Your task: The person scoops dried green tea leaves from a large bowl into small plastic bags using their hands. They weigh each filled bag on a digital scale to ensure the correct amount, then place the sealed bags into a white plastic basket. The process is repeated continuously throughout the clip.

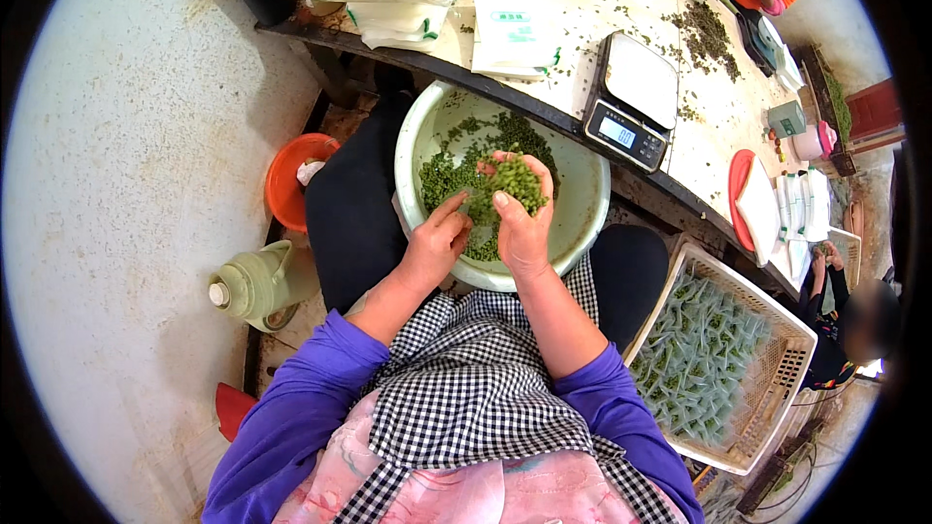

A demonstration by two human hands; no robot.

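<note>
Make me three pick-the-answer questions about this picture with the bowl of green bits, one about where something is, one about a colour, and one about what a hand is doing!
1. Where is the bowl?
A. On the person's lap
B. On the table
C. On the floor

2. What colour are the sleeves?
A. Yellow
B. Purple
C. White

3. What is the right hand doing?
A. Resting flat and empty
B. Pressing the scale
C. Cupping a heap of green leaves

Answers: 1 A, the bowl sits between the knees below the table edge. 2 B, both arms show purple cloth. 3 C, the leaves lie piled in its curled palm, while the left hand reaches into the bowl beside it.
</note>
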